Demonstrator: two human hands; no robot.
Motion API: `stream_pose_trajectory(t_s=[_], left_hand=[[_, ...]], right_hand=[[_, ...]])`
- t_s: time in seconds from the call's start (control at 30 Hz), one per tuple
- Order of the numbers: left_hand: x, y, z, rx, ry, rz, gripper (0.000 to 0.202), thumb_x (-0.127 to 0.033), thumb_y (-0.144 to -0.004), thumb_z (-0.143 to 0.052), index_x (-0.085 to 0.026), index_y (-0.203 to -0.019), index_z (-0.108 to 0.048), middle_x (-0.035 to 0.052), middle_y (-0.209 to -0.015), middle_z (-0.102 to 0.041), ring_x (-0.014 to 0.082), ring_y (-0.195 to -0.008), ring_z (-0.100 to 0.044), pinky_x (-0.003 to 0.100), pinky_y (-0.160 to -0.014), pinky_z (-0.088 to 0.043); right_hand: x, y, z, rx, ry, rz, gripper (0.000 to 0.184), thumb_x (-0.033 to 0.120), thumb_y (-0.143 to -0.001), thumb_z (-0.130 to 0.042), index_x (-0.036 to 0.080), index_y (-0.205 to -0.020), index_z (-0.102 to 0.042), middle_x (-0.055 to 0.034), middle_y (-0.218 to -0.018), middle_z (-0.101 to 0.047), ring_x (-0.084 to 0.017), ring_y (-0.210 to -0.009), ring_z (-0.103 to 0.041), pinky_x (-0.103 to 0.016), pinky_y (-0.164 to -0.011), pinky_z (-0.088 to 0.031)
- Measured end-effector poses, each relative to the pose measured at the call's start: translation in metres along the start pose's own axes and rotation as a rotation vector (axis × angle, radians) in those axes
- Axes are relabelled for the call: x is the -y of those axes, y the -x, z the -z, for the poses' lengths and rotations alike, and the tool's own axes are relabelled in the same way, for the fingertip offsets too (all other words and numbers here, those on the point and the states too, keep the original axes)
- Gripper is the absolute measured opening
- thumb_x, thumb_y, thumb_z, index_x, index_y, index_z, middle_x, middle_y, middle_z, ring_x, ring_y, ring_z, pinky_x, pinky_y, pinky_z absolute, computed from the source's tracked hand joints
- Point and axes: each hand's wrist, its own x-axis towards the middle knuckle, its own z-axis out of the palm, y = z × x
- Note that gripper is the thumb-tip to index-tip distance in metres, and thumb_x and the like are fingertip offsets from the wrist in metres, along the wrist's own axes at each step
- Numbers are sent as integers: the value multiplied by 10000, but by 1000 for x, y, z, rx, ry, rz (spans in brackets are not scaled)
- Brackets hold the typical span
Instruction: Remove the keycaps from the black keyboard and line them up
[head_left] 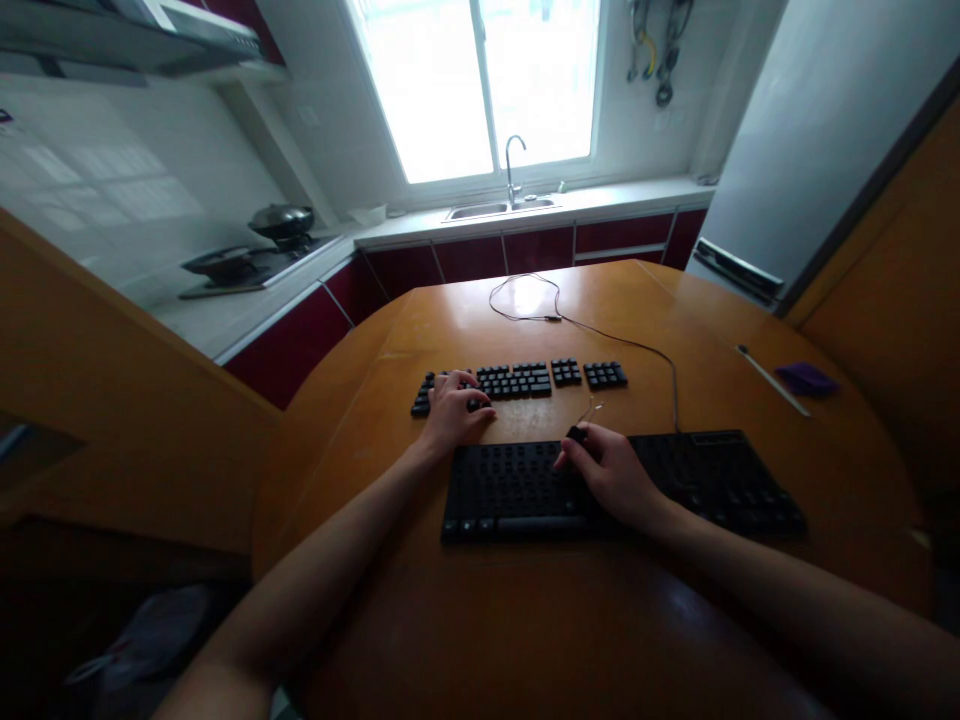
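Observation:
My left hand [450, 412] reaches over the left end of the loose black keycaps [514, 380], which lie in grouped rows on the table. Its fingers are curled, with a dark keycap [478, 404] between fingers and thumb; the fingers partly cover the caps around it. Closed around the dark handle of a keycap puller [577, 434], my right hand [611, 475] rests above the middle of the black keyboard [510, 480]. The puller's thin wire ends point up and away. Most of the keyboard's left part shows bare key sockets, with several caps still along its bottom row.
The keyboard's cable [622, 338] loops across the far part of the wooden table [450, 610]. At the right lie a thin white stick with a dark tip [772, 380] and a purple cloth-like piece [806, 378]. Behind are a sink [480, 211], stove [262, 268] and fridge [810, 130].

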Motion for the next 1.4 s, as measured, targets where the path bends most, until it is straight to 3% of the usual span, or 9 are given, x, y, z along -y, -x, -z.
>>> stream_pose_trajectory(t_s=[0.23,0.43,1.0,1.4], left_hand=[[-2,1,5,-28,-14,57,380,-388,-670,-865,-257,-994,-715,51,-1157,-567,288,-1126,-467,441,-984,-364],[2,1,1,-46,-11,76,449,-377,-671,-860,-257,-1065,-683,55,-1190,-550,294,-1145,-456,446,-1006,-356],[4,2,4,-43,-2,24,228,-312,-730,-821,-289,-943,-741,41,-1198,-553,286,-1160,-451,461,-1004,-352],[5,3,5,-36,14,55,247,-318,-743,-797,-287,-978,-730,39,-1206,-555,279,-1158,-449,461,-1019,-349]], right_hand=[[3,0,0,4,-3,-3,283,337,-960,-553,172,-758,-663,-44,-737,-698,-178,-694,-638,-299,-688,-453],[2,1,1,11,-13,-7,290,348,-956,-558,170,-755,-668,-45,-732,-692,-176,-689,-633,-297,-682,-453],[0,1,1,15,4,-10,320,389,-959,-551,174,-752,-669,-54,-732,-699,-185,-676,-627,-307,-664,-453],[1,1,1,18,-4,-6,327,399,-961,-552,171,-758,-670,-56,-746,-708,-188,-701,-644,-309,-697,-470]])
